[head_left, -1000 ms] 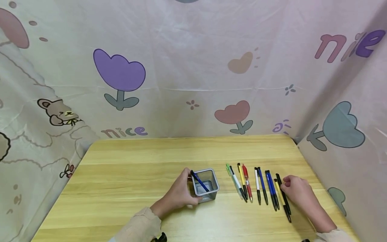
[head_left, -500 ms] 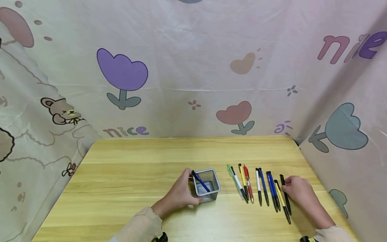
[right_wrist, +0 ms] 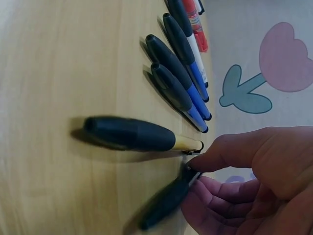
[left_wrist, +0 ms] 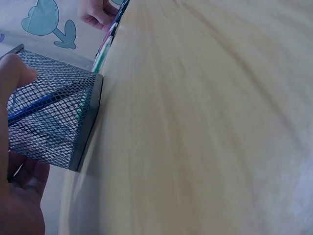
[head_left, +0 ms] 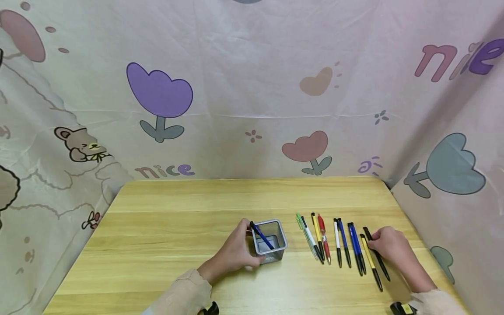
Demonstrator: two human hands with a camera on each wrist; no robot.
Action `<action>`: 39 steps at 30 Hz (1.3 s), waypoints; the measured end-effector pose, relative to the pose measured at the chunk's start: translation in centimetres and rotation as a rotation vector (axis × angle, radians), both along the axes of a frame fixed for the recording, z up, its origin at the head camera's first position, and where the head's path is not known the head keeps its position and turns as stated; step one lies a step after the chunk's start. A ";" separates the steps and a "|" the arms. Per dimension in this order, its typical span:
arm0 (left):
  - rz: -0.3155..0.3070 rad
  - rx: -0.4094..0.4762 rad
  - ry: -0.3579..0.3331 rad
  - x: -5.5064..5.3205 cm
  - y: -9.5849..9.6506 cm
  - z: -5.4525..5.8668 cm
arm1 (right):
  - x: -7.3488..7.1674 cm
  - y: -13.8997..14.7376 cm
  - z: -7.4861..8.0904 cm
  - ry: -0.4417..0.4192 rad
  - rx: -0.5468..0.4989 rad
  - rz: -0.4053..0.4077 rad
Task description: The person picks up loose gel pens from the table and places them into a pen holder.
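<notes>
My left hand [head_left: 234, 251] grips a silver wire-mesh pen holder [head_left: 277, 255] by its left side, near the middle of the table. Inside the holder leans a blue pen [head_left: 261, 235], also visible through the mesh in the left wrist view. At the right end of the row of pens, my right hand [head_left: 391, 245] pinches a black pen [right_wrist: 164, 205] between thumb and fingers; its dark grip end points toward the table's front. Just left of it lies a yellow pen with a black grip [right_wrist: 129, 133], apart from the fingers.
Several more pens lie side by side on the wooden table [head_left: 169, 223]: blue ones [head_left: 354, 245], a white one [head_left: 337, 240], a red one [head_left: 324, 238], a yellow one [head_left: 316, 232] and a green one [head_left: 303, 229]. Patterned cloth [head_left: 224, 87] hangs behind and at both sides.
The black pen has swung, its lower end moving right, away from the yellow pen, and my right fingers have closed on it. The left hand and pen holder stay put.
</notes>
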State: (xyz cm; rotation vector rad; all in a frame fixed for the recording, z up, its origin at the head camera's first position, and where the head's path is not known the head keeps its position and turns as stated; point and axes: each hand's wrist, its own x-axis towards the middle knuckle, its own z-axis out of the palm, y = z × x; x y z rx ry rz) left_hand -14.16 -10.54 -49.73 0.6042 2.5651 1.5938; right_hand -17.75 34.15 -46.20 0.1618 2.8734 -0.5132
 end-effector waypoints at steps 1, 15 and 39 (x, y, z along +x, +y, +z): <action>-0.001 -0.001 0.001 0.0 0.0 0.0 | 0.0 0.0 0.0 -0.008 0.000 -0.002; -0.001 -0.006 -0.003 0.0 0.0 0.1 | 0.0 1.0 0.3 -0.062 -0.019 -0.008; 0.002 -0.004 0.003 -0.1 0.0 -0.2 | 2.2 -2.9 5.3 0.350 -0.092 0.092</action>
